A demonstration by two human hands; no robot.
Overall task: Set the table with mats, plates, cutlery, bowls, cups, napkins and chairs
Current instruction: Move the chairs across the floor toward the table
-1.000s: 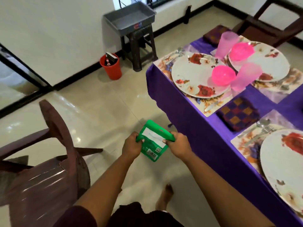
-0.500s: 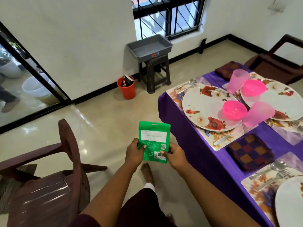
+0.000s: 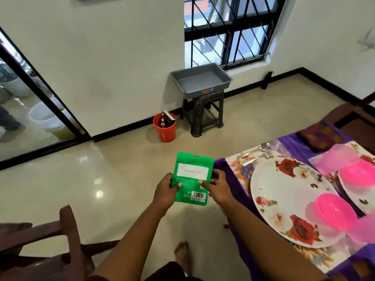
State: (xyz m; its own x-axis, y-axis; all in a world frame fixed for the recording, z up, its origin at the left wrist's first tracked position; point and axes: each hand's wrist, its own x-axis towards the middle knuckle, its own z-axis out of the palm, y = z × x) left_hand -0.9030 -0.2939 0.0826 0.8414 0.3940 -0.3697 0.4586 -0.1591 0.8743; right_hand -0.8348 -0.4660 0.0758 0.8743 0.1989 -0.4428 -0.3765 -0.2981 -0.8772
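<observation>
At the lower left of the frame a dark wooden chair (image 3: 40, 246) stands away from the table, its back toward the person; walking forward with eyes on the packet could mean a bumped hip or a bare foot (image 3: 182, 254) caught on a chair leg. In the centre the left hand (image 3: 165, 192) pinches the left edge of a green packet (image 3: 191, 178), thumb on its face, and the right hand (image 3: 218, 189) pinches the right edge the same way, so the packet is held upright between both, just left of the table corner. What it holds cannot be told. If it is pulled apart hard, the contents may spill onto the smooth tiled floor. To the right, on the purple tablecloth (image 3: 240, 191), a floral plate (image 3: 284, 201) lies on its mat with a pink bowl (image 3: 334, 211) on it and cutlery (image 3: 256, 154) above; a swinging right elbow could knock the plate, which sits near the table edge
</observation>
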